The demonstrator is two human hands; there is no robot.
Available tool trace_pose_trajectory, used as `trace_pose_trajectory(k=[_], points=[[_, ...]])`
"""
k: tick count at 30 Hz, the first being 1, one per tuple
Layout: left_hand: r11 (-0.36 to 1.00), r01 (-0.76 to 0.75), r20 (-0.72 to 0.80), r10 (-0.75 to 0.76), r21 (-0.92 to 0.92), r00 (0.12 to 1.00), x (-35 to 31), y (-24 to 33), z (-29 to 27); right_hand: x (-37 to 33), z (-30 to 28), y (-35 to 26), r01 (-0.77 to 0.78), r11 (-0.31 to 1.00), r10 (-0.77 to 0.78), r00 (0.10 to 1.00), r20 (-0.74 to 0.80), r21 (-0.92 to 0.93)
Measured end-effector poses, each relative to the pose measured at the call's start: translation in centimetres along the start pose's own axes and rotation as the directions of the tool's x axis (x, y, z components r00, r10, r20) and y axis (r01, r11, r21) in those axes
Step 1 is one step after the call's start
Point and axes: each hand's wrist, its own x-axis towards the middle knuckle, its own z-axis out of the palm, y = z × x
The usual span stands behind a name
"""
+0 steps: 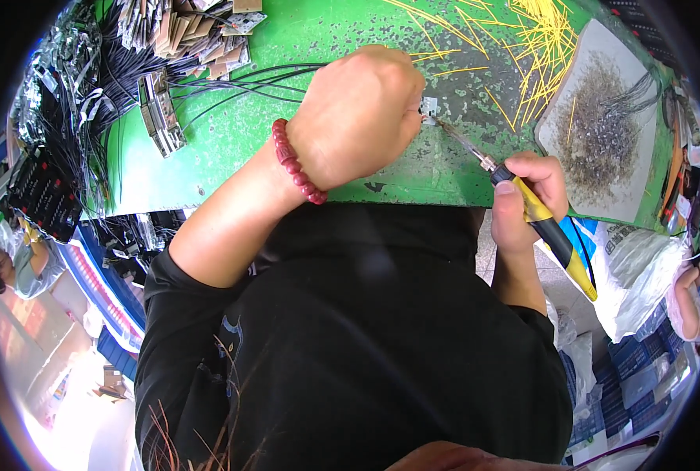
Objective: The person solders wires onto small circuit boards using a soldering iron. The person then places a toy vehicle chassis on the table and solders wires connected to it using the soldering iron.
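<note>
My right hand [526, 196] is wrapped round a yellow and black soldering iron [552, 235], its thumb and fingers on the grip. The iron's tip points up and left, at or very near a small pale circuit board [429, 108]; I cannot tell whether they touch. My left hand [362, 110] is closed in a fist just left of that board, with a red bead bracelet [289, 161] at the wrist. Several black wires [240, 85] run in under this hand from the left. Its fingertips and what they pinch are hidden behind the knuckles.
Many yellow wires [542, 55] lie loose on the worn green table [232, 169] at the far right. A grey board [554, 129] there carries dark debris. At the far left are a heap of brown boards [189, 35] with black wires and a metal bracket [159, 112].
</note>
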Motion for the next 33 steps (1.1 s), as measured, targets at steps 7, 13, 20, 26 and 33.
trace_pose_trajectory(k=[7,13,20,26,33], points=[[1.0,-0.007,-0.008,0.007,-0.002,1.0,-0.07,-0.19,0.15,0.35,0.25,0.05,0.0,0.999,0.001,0.999,0.036,-0.033],[1.0,-0.023,-0.011,0.023,-0.011,1.0,-0.09,-0.11,0.11,-0.11,0.75,0.19,0.049,0.993,-0.04,0.996,-0.078,0.108],[1.0,-0.025,-0.018,0.025,-0.015,1.0,-0.05,-0.17,0.17,-0.09,0.15,0.63,0.044,0.993,-0.04,0.998,-0.038,0.111],[1.0,-0.024,-0.023,0.023,-0.013,0.999,0.03,-0.12,0.16,0.13,0.32,0.5,0.044,0.992,-0.038,0.998,-0.052,0.115],[0.999,-0.039,-0.02,0.039,-0.017,0.999,-0.03,-0.26,0.2,-0.01,0.3,0.6,0.054,0.991,-0.049,0.998,-0.047,0.124]])
